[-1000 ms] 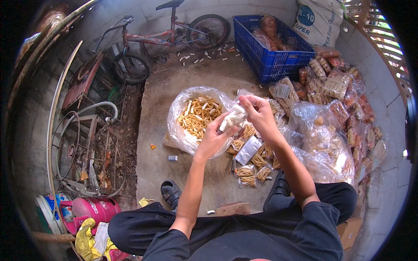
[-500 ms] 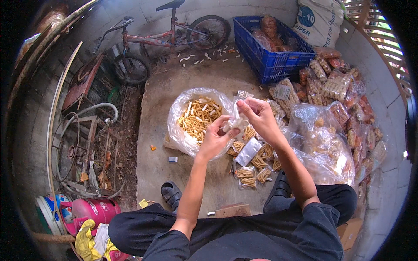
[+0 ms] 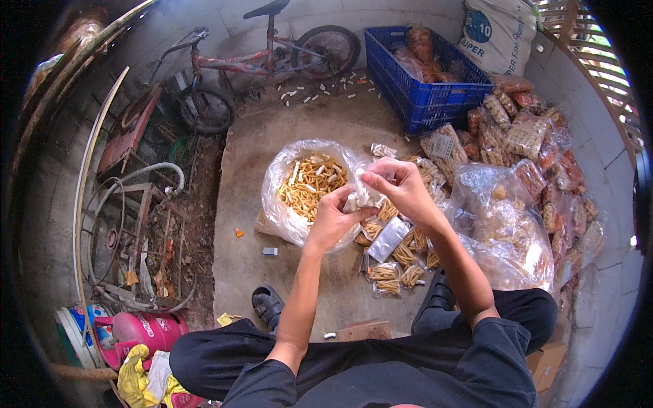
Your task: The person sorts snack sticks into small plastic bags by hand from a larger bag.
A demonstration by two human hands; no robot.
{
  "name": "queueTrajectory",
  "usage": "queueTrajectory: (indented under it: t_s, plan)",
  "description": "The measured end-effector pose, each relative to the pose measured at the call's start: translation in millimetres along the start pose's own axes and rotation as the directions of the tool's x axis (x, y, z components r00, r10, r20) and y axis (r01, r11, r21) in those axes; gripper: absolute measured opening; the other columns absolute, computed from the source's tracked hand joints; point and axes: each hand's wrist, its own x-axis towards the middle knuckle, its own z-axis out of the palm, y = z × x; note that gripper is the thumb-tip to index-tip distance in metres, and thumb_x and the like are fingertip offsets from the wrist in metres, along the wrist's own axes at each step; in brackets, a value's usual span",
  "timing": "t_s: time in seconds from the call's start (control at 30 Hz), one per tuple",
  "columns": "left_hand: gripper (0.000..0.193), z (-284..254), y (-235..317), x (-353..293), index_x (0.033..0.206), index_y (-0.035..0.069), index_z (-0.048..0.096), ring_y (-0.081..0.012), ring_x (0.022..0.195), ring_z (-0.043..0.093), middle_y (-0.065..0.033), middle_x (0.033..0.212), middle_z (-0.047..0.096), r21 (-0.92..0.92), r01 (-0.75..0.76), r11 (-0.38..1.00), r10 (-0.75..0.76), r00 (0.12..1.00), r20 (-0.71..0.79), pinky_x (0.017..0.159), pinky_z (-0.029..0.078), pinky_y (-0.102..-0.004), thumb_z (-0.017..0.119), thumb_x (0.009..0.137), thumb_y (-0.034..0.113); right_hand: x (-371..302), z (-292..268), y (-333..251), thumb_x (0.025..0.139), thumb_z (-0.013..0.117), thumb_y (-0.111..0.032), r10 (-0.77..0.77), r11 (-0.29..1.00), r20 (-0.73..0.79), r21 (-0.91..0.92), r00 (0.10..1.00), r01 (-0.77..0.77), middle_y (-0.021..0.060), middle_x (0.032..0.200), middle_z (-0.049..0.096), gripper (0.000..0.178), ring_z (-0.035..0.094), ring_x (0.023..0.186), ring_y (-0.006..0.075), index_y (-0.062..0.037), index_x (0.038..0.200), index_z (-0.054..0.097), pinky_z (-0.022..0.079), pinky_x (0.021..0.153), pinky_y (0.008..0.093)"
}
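Observation:
A small whitish plastic bag (image 3: 362, 196) is bunched between my two hands. My left hand (image 3: 331, 219) pinches it from the left, thumb and fingers closed. From the right, my right hand (image 3: 403, 187) grips its upper part between thumb and forefinger. What the bag holds, if anything, I cannot make out. Just left of it stands a large clear plastic bag (image 3: 273, 204), its mouth wide and full of thin golden snack sticks (image 3: 307, 194) with a few white pieces among them. Below my right hand lie several small packets of sticks (image 3: 385, 272) and a silvery flat packet (image 3: 390, 239).
A big clear bag (image 3: 503, 224) sits to the right, before a heap of filled snack packs (image 3: 524, 132). Behind are a blue crate (image 3: 435, 102) and a white sack (image 3: 500, 37). A bicycle (image 3: 238, 61), metal frame (image 3: 139, 224) and pink gas cylinder (image 3: 146, 330) line the left.
My right hand has shifted slightly left and down, closer to my left hand. The small bag looks more gathered between them.

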Motion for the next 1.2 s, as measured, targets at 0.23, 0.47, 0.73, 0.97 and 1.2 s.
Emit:
queueTrajectory:
  t_s: [0.23, 0.47, 0.73, 0.97, 1.2]
  plan:
    - [0.047, -2, -8, 4, 0.119, 0.001, 0.049, -0.0084, 0.079, 0.060, -0.0039, 0.093, 0.063, -0.114, -0.173, 0.978, 0.164, 0.983, -0.081, 0.065, 0.052, -0.0224, 0.070, 0.077, 0.005, 1, 4, -10, 0.081, 0.068, -0.020, 0.024, 0.974, 0.010, 0.224, 1.000, -0.025, 0.0007, 0.085, 0.061, 0.029, 0.051, 0.072, 0.0046, 0.0003, 0.100, 0.061, 0.044, 0.062, 0.0226]
    - [0.045, -2, -5, 4, 0.119, 0.002, 0.047, -0.0086, 0.079, 0.060, -0.0032, 0.095, 0.061, -0.179, -0.189, 0.965, 0.178, 0.981, -0.077, 0.064, 0.052, -0.0228, 0.068, 0.079, 0.007, 0, 1, -6, 0.086, 0.063, -0.018, 0.097, 0.968, 0.098, 0.224, 0.990, -0.117, -0.0013, 0.083, 0.060, 0.024, 0.051, 0.071, 0.0038, 0.0010, 0.101, 0.059, 0.044, 0.063, 0.0205]
    - [0.047, -4, -2, 3, 0.121, 0.000, 0.046, -0.0097, 0.086, 0.059, -0.0047, 0.100, 0.062, -0.146, -0.150, 0.978, 0.148, 0.989, -0.023, 0.069, 0.052, -0.0241, 0.067, 0.080, 0.007, -1, 4, -3, 0.089, 0.058, -0.022, 0.161, 0.978, -0.041, 0.140, 0.986, -0.154, 0.0000, 0.083, 0.059, 0.023, 0.052, 0.072, 0.0048, -0.0001, 0.096, 0.062, 0.044, 0.057, 0.0205]
    - [0.043, -7, -4, 1, 0.117, 0.002, 0.051, -0.0053, 0.079, 0.054, 0.0002, 0.090, 0.060, -0.169, -0.200, 0.965, 0.190, 0.979, -0.072, 0.069, 0.045, -0.0202, 0.062, 0.085, 0.028, 1, 8, 4, 0.087, 0.060, -0.019, -0.004, 0.998, -0.031, 0.067, 0.999, 0.006, 0.0027, 0.083, 0.058, 0.022, 0.054, 0.076, 0.0080, 0.0014, 0.094, 0.064, 0.044, 0.064, 0.0226]
    - [0.034, 1, 5, 1, 0.100, 0.000, 0.063, -0.0052, 0.085, 0.054, -0.0002, 0.091, 0.063, -0.057, -0.202, 0.978, 0.170, 0.921, -0.349, 0.074, 0.042, -0.0201, 0.054, 0.091, 0.032, -3, 16, 11, 0.088, 0.059, -0.016, 0.129, 0.988, 0.020, 0.078, 0.991, -0.130, 0.0041, 0.082, 0.060, 0.020, 0.053, 0.074, 0.0095, 0.0022, 0.093, 0.065, 0.043, 0.067, 0.0246]
